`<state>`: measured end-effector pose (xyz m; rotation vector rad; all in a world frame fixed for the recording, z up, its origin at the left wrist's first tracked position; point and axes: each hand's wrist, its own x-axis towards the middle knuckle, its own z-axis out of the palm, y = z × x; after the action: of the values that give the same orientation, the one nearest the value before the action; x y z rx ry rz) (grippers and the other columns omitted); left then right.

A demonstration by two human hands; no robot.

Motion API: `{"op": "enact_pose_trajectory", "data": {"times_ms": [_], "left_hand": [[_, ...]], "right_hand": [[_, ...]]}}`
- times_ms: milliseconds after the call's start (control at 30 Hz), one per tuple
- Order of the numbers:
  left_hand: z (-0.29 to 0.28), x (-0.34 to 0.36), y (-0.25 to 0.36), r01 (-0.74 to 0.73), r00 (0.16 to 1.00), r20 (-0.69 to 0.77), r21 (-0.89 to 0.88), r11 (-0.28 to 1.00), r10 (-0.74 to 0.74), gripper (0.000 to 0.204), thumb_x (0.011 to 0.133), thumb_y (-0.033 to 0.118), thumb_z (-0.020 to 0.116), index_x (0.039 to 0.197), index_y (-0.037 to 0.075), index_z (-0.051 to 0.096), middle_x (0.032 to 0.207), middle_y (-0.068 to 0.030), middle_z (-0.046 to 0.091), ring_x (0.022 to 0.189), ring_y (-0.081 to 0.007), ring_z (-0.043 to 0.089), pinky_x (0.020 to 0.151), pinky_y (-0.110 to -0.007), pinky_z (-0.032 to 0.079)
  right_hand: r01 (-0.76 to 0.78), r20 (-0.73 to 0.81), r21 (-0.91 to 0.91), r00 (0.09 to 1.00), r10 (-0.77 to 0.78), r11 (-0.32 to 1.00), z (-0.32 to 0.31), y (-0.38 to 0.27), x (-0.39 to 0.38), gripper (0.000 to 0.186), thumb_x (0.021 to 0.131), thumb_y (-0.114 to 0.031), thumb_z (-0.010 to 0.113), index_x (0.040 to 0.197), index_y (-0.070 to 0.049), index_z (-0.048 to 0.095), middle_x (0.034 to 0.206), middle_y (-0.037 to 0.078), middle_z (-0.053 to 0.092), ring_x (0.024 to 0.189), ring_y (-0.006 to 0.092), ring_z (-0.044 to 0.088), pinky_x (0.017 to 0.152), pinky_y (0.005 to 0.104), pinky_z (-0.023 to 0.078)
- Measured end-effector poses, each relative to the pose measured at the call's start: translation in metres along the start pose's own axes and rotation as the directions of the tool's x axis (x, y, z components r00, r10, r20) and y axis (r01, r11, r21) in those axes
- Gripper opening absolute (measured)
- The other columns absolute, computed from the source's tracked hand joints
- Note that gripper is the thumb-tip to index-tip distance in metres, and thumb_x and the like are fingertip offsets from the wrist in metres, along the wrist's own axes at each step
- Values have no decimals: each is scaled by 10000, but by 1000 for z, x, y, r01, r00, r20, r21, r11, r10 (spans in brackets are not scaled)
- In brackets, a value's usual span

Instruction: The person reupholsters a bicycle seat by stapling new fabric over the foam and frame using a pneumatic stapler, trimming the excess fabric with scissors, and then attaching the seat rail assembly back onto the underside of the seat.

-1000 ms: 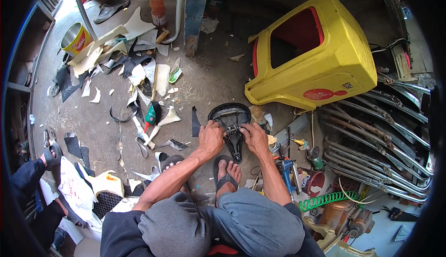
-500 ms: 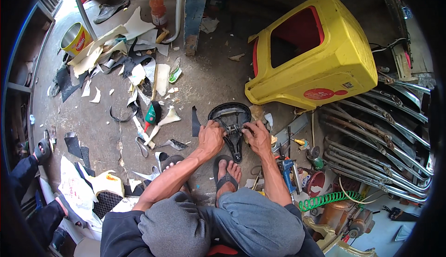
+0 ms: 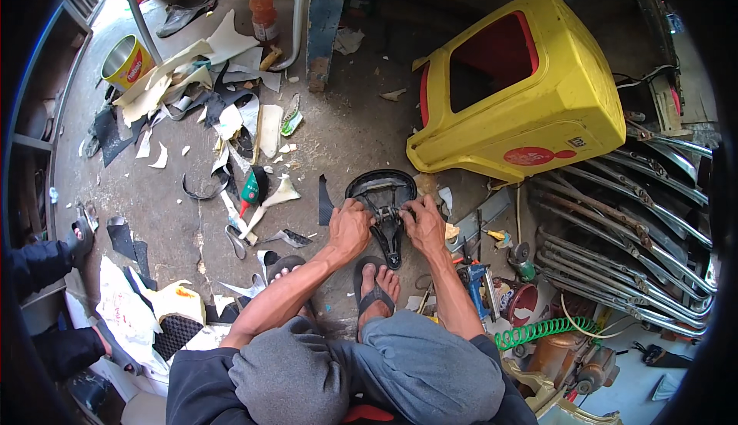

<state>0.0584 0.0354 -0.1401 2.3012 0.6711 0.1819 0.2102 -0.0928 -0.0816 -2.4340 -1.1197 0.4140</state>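
Observation:
A black bicycle saddle (image 3: 390,250) lies upside down on the floor in front of my feet, its wide end away from me and its narrow nose toward me. Metal rails and a clamp (image 3: 386,215) show on its underside. From the left, my left hand (image 3: 350,227) is closed with its fingertips at the clamp. Opposite it, my right hand (image 3: 423,224) pinches at the clamp's other side. Whether a small nut or bolt is between the fingers is too small to make out. A dark textured scrap (image 3: 325,200) lies just left of the saddle.
Cut scraps (image 3: 231,121) and a green glue bottle (image 3: 250,188) litter the floor at left. A yellow plastic stool (image 3: 530,129) lies on its side at far right, near stacked chrome tube frames (image 3: 630,256). Tools (image 3: 480,290) and a green coiled hose (image 3: 538,335) sit by my right knee.
Both hands stay at the saddle's clamp with hardly any shift. At the left edge, another person's leg and sandalled foot have moved slightly.

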Motion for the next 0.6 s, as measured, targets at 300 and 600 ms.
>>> {"op": "enact_pose_trajectory", "data": {"times_ms": [300, 600], "left_hand": [[-3, 0, 2, 8, 1000, 14, -21, 1000, -8, 175, 901, 243, 662, 901, 92, 749, 941, -85, 637, 1082, -303, 566, 923, -588, 482], [-3, 1, 3, 5, 1000, 19, -11, 1000, -5, 167, 897, 236, 674, 911, 90, 753, 953, -82, 643, 1088, -306, 566, 917, -585, 491]], "right_hand": [[67, 17, 21, 998, -67, 998, -2, 6, -6, 198, 878, -178, 720, 1028, -49, 722, 1018, 128, 581, 972, 334, 616, 815, 442, 507], [137, 12, -107, 991, -136, 985, -7, 4, -3, 181, 861, -188, 745, 1018, -98, 734, 1120, 139, 577, 1118, 363, 530, 924, 458, 463]]}}
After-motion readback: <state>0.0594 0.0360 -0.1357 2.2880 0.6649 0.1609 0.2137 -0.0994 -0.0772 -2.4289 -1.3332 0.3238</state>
